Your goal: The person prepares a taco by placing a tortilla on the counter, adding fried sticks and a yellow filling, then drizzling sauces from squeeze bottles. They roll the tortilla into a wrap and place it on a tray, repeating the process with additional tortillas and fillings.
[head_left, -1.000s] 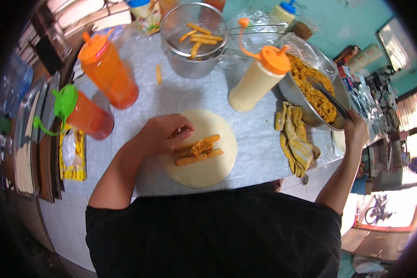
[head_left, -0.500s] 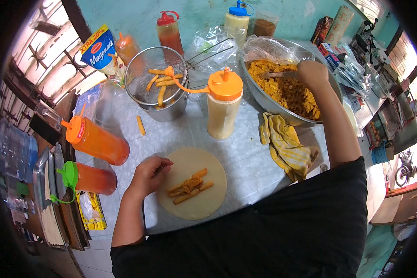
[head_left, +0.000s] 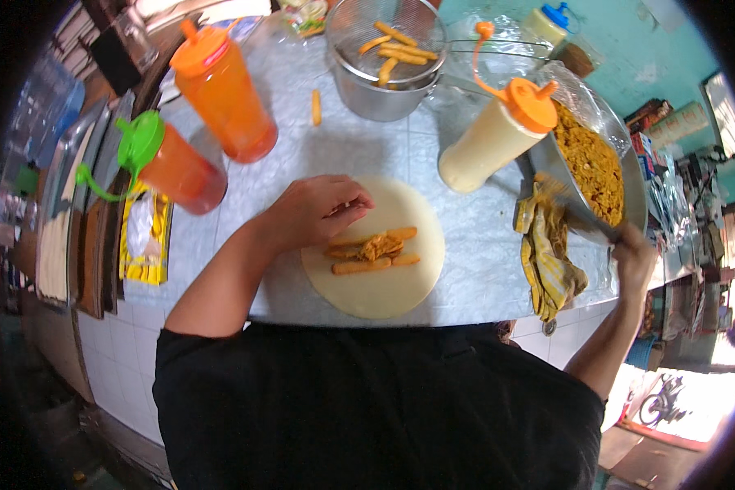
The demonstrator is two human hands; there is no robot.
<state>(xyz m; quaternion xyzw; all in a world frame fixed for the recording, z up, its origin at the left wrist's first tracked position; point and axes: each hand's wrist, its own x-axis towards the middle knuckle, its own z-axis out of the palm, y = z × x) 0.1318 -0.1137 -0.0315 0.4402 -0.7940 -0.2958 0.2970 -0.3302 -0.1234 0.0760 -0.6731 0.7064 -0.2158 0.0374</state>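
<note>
A round, pale flatbread wrapper lies on the table in front of me. Across its middle are several fries with a small heap of shredded orange-brown filling on them. My left hand hovers at the wrapper's upper left edge, fingers loosely curled and apart, holding nothing. Out to the right, my right hand grips the handle of a spoon, blurred by motion. Its far end carries a brownish load of filling above a yellow checked cloth. Behind it, a large metal basin holds more of the shredded filling.
A cream sauce bottle with orange cap stands behind the wrapper. Fries sit in a mesh strainer over a metal pot; one loose fry lies nearby. Left are orange and red sauce bottles and a yellow packet.
My right hand has drawn the spoon out of the basin and toward me, with filling on it. My left hand remains by the wrapper. The view has turned and shifted.
</note>
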